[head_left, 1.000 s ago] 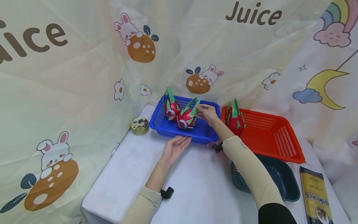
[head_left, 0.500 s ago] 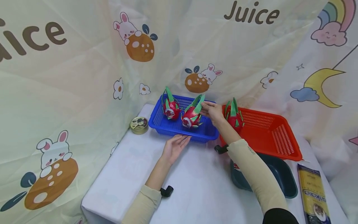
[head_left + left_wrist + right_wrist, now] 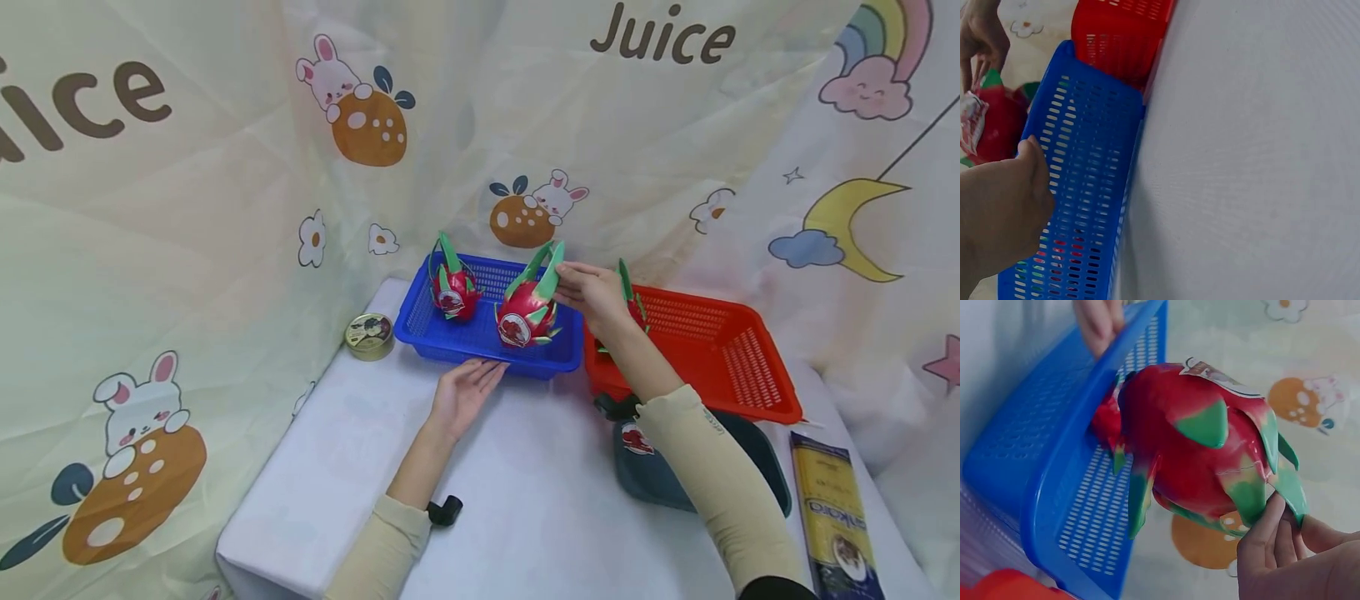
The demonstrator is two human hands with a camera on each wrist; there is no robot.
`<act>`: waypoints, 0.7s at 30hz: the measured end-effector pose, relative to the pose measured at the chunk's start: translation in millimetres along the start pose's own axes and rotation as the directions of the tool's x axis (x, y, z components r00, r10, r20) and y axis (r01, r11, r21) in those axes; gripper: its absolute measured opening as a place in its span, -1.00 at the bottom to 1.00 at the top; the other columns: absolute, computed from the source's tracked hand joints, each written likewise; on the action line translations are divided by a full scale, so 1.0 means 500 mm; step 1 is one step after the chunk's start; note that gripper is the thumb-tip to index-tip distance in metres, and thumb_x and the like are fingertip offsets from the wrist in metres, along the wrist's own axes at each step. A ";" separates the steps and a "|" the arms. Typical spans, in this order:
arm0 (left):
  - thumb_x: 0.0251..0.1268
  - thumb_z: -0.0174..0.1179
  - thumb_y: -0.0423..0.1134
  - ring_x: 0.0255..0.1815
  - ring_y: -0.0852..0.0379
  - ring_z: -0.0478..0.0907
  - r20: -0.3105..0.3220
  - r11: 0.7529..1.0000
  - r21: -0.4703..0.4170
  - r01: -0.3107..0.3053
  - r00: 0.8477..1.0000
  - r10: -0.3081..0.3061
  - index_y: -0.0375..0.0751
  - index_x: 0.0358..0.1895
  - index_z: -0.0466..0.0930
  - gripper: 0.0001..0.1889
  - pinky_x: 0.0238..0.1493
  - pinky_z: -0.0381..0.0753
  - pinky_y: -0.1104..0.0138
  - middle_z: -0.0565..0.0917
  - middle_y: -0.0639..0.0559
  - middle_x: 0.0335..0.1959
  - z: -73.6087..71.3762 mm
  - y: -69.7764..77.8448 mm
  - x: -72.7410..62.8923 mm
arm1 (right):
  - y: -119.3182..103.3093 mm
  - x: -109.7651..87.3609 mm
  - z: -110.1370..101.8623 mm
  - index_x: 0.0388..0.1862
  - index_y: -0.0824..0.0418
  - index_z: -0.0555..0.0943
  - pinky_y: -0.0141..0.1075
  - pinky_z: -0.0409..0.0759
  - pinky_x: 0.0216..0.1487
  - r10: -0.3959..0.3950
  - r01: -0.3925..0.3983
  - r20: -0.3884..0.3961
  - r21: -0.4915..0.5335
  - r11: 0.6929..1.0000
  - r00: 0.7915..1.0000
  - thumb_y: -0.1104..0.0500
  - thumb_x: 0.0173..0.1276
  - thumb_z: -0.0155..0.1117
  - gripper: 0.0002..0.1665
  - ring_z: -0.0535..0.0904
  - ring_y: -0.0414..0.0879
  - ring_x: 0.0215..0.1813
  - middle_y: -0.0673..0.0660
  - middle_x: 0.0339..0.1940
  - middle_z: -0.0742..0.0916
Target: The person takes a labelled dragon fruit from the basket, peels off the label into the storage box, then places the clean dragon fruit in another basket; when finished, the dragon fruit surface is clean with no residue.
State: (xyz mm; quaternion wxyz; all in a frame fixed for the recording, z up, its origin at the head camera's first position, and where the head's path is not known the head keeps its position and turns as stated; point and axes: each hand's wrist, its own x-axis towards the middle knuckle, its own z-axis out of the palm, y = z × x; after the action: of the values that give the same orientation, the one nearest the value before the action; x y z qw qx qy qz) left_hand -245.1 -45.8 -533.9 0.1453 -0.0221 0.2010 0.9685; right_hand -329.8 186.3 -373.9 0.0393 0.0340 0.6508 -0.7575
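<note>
My right hand (image 3: 592, 296) pinches the green leaf tips of a red dragon fruit (image 3: 531, 312) bearing a round label. In the right wrist view this dragon fruit (image 3: 1191, 444) hangs tilted over the blue basket (image 3: 1054, 450). A second dragon fruit (image 3: 455, 293) sits in the left part of that blue basket (image 3: 442, 346). My left hand (image 3: 465, 396), palm up with fingers extended, touches the basket's front rim. Seen from the left wrist, the left hand (image 3: 1007, 212) lies against the rim of the blue basket (image 3: 1085, 150).
Right of the blue basket stands a red basket (image 3: 761, 367); a dragon fruit (image 3: 637, 310) there is partly hidden by my right wrist. A dark green basin (image 3: 750, 467) stands in front, with a yellow packet (image 3: 836, 508) beside it. A round tin (image 3: 370, 336) sits left.
My right hand has raised the dragon fruit and moved it rightward, away from the other one in the blue basket. My left hand stays at the front rim.
</note>
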 end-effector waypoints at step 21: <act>0.61 -0.23 -0.38 0.61 -0.35 0.13 0.010 0.998 0.056 -0.005 1.000 0.004 -0.58 0.52 -0.05 -0.45 0.59 0.27 0.08 -0.01 -0.54 0.62 -0.002 -0.004 0.002 | -0.007 -0.160 -0.050 0.15 0.23 0.72 -0.22 0.77 0.00 0.097 -0.085 0.108 -0.108 0.991 0.989 0.02 0.48 0.40 -0.61 0.83 -0.09 -0.12 0.02 -0.19 0.86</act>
State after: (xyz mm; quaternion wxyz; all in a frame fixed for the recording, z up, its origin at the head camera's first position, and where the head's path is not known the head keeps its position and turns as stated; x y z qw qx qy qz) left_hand -245.6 -44.0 -535.7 0.1448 -0.0128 0.2273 0.9629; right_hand -250.7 213.0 -366.2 0.1124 0.0185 0.6836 -0.7210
